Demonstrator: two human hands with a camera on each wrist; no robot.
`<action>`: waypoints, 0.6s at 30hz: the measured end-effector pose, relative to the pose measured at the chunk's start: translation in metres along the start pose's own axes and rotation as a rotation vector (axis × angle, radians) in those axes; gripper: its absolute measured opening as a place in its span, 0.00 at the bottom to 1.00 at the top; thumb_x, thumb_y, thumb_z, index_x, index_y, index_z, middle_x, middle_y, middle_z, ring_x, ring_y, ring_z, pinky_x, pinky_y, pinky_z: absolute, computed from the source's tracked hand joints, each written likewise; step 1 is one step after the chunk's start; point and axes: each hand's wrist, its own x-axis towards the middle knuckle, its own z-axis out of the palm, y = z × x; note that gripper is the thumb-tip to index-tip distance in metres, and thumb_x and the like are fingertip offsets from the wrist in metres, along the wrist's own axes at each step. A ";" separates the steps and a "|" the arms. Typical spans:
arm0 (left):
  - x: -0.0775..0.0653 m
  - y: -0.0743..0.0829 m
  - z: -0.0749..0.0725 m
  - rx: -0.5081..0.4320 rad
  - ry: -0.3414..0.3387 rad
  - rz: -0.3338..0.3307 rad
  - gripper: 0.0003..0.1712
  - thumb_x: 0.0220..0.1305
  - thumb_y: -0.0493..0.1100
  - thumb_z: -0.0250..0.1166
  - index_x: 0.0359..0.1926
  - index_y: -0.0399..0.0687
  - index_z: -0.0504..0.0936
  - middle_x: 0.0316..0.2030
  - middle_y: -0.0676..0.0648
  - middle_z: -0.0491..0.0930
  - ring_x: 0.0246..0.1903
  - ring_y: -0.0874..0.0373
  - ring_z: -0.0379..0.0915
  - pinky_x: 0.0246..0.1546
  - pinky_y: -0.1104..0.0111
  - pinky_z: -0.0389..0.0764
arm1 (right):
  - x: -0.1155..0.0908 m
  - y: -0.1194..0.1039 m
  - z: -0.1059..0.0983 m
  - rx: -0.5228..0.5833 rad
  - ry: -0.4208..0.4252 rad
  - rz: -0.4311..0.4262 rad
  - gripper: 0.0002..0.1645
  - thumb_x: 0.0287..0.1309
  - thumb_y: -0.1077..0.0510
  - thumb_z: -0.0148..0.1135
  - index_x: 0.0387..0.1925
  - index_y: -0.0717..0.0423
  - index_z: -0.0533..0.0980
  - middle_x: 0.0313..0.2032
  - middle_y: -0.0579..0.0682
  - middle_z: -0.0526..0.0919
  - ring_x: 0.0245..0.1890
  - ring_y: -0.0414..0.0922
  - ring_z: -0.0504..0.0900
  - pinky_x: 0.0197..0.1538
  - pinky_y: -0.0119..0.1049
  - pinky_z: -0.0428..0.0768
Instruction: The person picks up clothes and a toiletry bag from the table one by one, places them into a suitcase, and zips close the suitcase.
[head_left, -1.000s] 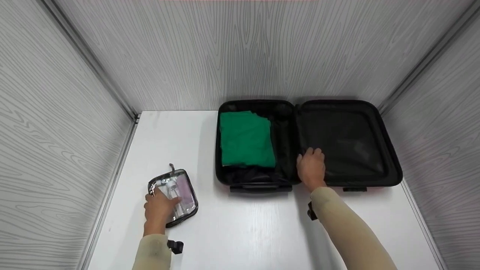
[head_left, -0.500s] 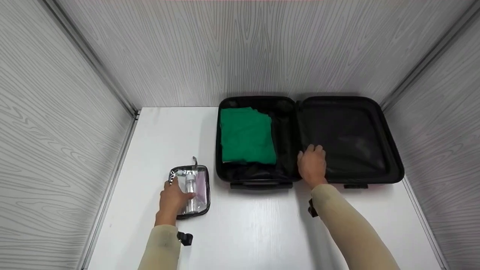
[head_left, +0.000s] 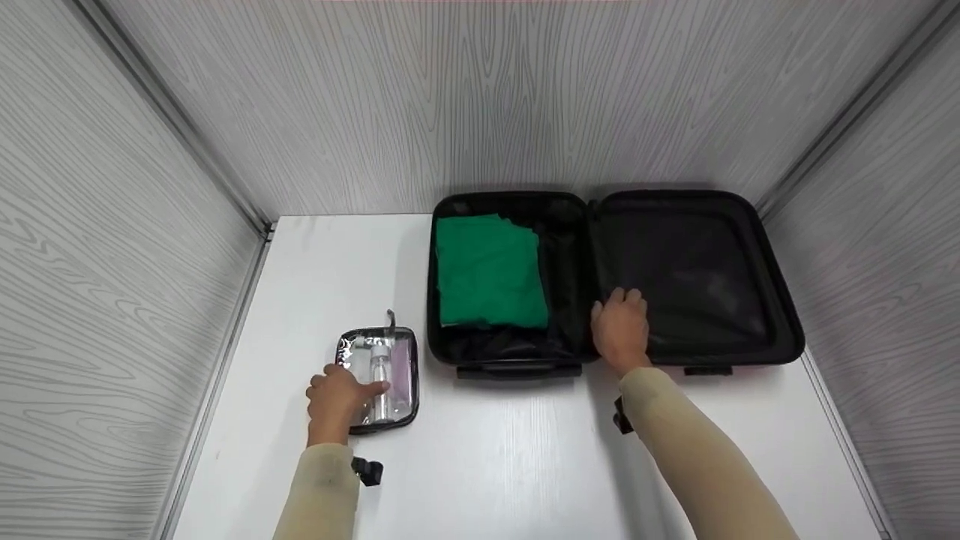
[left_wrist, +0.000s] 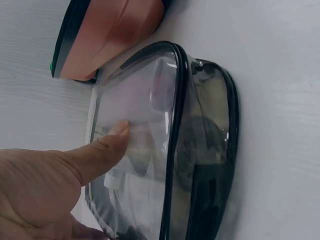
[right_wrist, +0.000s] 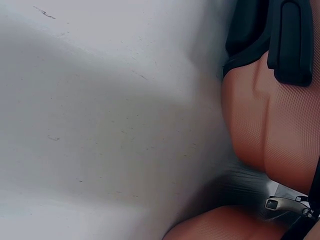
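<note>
Clear pouch [head_left: 394,373]: lies on white table [head_left: 480,465], eight o'clock from black-lined suitcase [head_left: 682,277]. Left hand [head_left: 334,397]: thumb on pouch, apart from fingers. Right hand [head_left: 622,332]: at suitcase's six o'clock, finger grip indiscernible.

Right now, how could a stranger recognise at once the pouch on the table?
Find the open suitcase on the table. Left of it, the left hand touches a pouch. Unlike the suitcase, it is transparent, showing a bottle and something pink inside.
</note>
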 end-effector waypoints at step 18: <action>-0.003 -0.004 -0.004 -0.183 0.027 0.146 0.50 0.69 0.50 0.72 0.71 0.27 0.49 0.66 0.20 0.69 0.62 0.24 0.72 0.59 0.39 0.75 | -0.003 -0.002 0.000 -0.007 0.064 -0.037 0.25 0.76 0.53 0.60 0.52 0.76 0.73 0.45 0.71 0.74 0.45 0.66 0.78 0.43 0.58 0.85</action>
